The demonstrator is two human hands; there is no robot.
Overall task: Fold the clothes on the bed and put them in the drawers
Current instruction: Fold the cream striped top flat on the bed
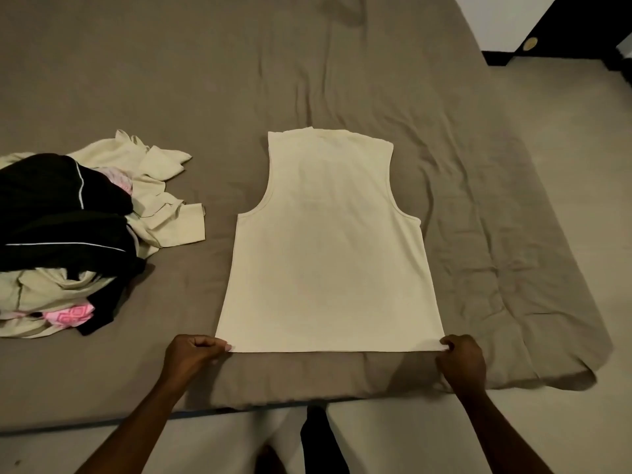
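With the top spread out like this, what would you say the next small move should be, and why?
Probably fold one side inward. The cream sleeveless cotton top already lies flat and smooth on the grey-brown bed sheet, and the left hand and right hand each pinch a hem corner, so flattening looks done.

the pile of clothes (65, 241) on the left runs past the picture's edge, and its black top layers hide the pieces underneath.

A grey-brown bed (171, 80) with a wrinkled sheet carries a cream top (328, 251) spread flat and, left, a clothes pile (78, 234).
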